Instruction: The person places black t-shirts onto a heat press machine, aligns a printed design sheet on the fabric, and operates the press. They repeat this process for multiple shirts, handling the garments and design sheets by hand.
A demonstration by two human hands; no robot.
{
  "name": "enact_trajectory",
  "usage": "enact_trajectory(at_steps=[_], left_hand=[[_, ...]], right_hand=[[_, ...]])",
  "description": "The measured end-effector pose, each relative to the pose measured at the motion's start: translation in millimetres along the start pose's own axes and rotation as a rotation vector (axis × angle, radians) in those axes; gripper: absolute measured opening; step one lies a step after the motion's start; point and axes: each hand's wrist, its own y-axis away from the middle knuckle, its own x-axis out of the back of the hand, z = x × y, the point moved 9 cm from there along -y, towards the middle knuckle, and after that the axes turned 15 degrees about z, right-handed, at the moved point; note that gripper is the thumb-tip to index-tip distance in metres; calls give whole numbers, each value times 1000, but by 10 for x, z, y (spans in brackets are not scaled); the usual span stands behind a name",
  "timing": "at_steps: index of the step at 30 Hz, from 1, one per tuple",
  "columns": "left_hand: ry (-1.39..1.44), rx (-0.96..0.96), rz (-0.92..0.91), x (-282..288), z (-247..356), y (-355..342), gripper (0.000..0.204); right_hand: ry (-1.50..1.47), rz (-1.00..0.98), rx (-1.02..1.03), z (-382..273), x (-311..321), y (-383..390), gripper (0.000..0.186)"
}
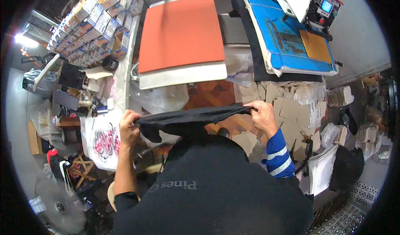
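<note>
A piece of black fabric (187,120), perhaps a garment, hangs stretched between my two hands in front of my body. My left hand (130,126) is closed on one end, where a short flap droops beside the fingers. The other end is pinched in my right hand (263,115), above a blue sleeve with pale bands. Beyond the fabric lies the flat bed of a heat press, with an orange pad (182,33) over a white board (183,76). Neither hand touches the pad. The fabric is bunched, so its full shape is hidden.
The press's blue upper plate (287,35) is swung off to the right, with a control box (324,8) on it. Stacked small boxes (89,26) fill the left rear. Cardboard pieces (293,114) cover the floor at right. A fan (60,206) stands lower left.
</note>
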Motion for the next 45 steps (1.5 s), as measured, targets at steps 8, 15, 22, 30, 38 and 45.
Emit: enact_trajectory(at_steps=[8, 15, 22, 30, 38, 45], left_hand=[[286, 63, -21, -423, -608, -129, 32], [461, -211, -217, -865, -4, -444, 20], [562, -526, -241, -1161, 1445, -559, 7], [480, -675, -589, -3188, 3693, -634, 18], [727, -945, 541, -487, 5306, -1327, 26], [-63, -1323, -349, -2911, 2713, 812, 18]], right_hand=[[377, 139, -304, 149, 164, 302, 24], [474, 282, -570, 52, 809, 1612, 12], [744, 938, -381, -425, 2062, 2778, 13], [1008, 749, -543, 731, 3612, 3267, 20], [1291, 1205, 186, -1682, 4591, 3962, 21], [667, 752, -563, 594, 2466, 4578, 11]])
